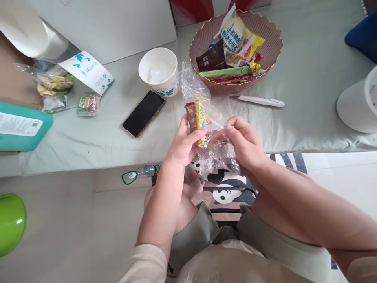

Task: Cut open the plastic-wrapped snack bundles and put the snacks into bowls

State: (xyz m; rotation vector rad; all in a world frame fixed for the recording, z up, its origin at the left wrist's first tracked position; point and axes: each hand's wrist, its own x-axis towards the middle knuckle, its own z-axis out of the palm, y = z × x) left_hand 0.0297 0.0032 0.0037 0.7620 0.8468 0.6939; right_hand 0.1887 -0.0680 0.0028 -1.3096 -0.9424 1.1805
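Observation:
My left hand (185, 142) is closed around small wrapped snacks, a yellow snack packet (200, 120) and a red snack packet (191, 114) side by side. My right hand (244, 140) pinches the edge of a clear plastic bag (222, 155), which hangs crumpled between the two hands above the table's front edge. More crumpled clear plastic (193, 83) lies just beyond the packets, between a white paper cup (159, 70) and a pink ribbed basket (206, 84). Several snack packets fill the basket, among them a dark brown one (212, 57) and a green one (226, 73).
A black phone (143, 114) lies left of my hands, and a white pen (262, 100) lies right. Small wrapped snacks (89, 104) and a teal container (23, 131) are at the left. A white bin-like container (359, 102) stands right. Below is a plastic bottle (147, 170).

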